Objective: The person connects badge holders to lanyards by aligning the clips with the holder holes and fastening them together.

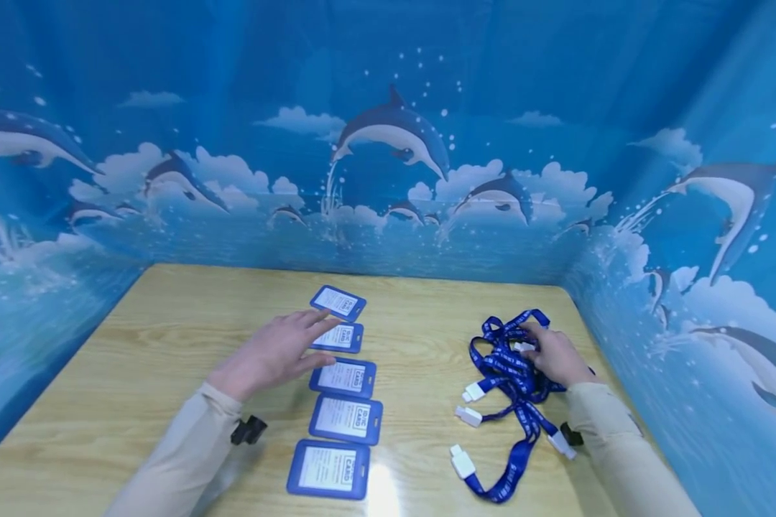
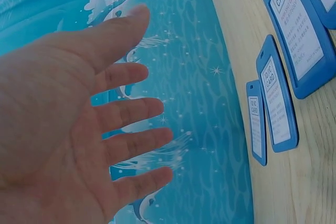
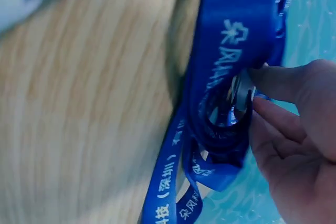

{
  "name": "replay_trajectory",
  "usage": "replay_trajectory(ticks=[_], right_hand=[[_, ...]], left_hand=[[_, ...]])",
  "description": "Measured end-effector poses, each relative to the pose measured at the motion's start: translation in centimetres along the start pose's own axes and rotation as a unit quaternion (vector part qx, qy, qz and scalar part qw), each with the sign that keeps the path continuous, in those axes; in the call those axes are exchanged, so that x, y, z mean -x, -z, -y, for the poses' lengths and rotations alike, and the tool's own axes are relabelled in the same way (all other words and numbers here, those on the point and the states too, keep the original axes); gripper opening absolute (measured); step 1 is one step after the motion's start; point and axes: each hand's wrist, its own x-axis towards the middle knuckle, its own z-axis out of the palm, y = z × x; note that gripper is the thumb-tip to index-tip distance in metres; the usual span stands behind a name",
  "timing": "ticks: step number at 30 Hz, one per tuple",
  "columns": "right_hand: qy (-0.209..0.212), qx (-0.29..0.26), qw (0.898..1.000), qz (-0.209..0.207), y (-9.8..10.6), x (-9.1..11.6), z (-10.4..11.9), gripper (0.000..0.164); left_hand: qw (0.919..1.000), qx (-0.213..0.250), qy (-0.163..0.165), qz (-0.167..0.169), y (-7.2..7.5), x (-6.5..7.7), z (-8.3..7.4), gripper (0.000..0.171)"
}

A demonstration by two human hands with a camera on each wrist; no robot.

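Observation:
Blue ID card holders (image 1: 328,469) with white inserts lie in a column on the table; several show. Over the column's upper part, my left hand (image 1: 278,352) hovers with fingers spread, holding nothing. The left wrist view shows its palm and straight fingers (image 2: 142,142), apart from the card holders (image 2: 276,98). To the right lies a tangled heap of blue lanyards (image 1: 511,362) with white plastic end clips (image 1: 462,462). At the heap's right side, my right hand (image 1: 556,354) pinches part of a lanyard (image 3: 226,40) between thumb and fingers. The fingertips partly hide the pinched spot.
The wooden table (image 1: 187,309) ends at a blue curtain (image 1: 265,237) printed with dolphins at the back and sides. Bare wood lies between the card holders and the lanyards. A small black piece (image 1: 248,430) sits at the left wrist.

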Motion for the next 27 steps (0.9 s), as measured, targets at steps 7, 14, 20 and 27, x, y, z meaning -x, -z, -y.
replay_trajectory(ticks=[7, 14, 20, 27], right_hand=[[0.013, -0.009, 0.998, -0.057, 1.9, 0.7, 1.5, 0.052], [0.047, -0.01, 0.995, -0.087, 4.0, 0.6, 4.6, 0.034], [0.071, -0.016, 0.993, -0.089, 4.7, -0.7, 7.1, 0.027], [0.076, -0.054, 0.993, -0.065, 3.7, -2.8, 9.6, 0.03]], left_hand=[[0.9999, -0.009, 0.0, -0.007, 0.3, -0.6, 0.1, 0.064], [0.9997, -0.022, 0.014, -0.006, 0.7, -1.4, 0.4, 0.061], [0.9988, -0.044, 0.02, 0.006, 0.3, -3.2, 0.8, 0.066], [0.9973, -0.054, 0.039, 0.031, -2.5, -6.4, 1.8, 0.072]])
